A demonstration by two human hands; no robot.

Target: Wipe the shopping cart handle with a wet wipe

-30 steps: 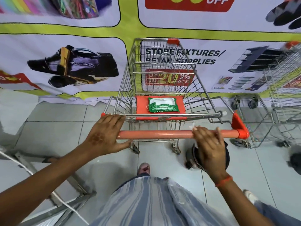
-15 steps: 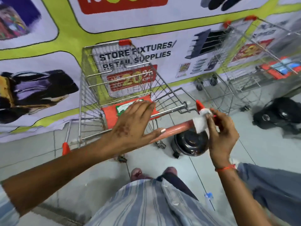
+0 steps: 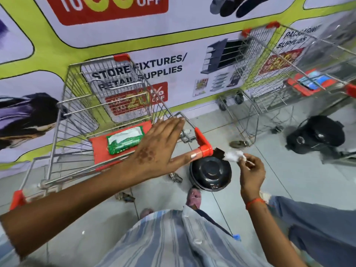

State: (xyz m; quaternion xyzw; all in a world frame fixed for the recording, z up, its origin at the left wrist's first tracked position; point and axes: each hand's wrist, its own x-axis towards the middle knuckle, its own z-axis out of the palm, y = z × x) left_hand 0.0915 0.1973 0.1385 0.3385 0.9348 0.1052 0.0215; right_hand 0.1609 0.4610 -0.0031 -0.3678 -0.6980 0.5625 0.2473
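Observation:
A wire shopping cart (image 3: 81,105) stands in front of me with an orange handle (image 3: 204,150) that my left arm mostly hides. My left hand (image 3: 159,149) hovers flat over the handle's right part, fingers straight and together, holding nothing. My right hand (image 3: 250,170) is off the handle, just right of its orange end cap, pinching a crumpled white wet wipe (image 3: 234,156) between the fingertips. A green pack of wipes (image 3: 125,140) lies on the cart's orange child seat.
A black round bin (image 3: 211,173) sits on the tiled floor below the handle's right end. A second wire cart (image 3: 273,74) stands to the right by the banner wall, with a black bag (image 3: 316,134) on the floor near it. Someone's grey-trousered leg (image 3: 317,228) is at lower right.
My left hand let go of the handle and rose flat above it. My right hand lifted the wipe off the bar and moved past its right end. The view swung right.

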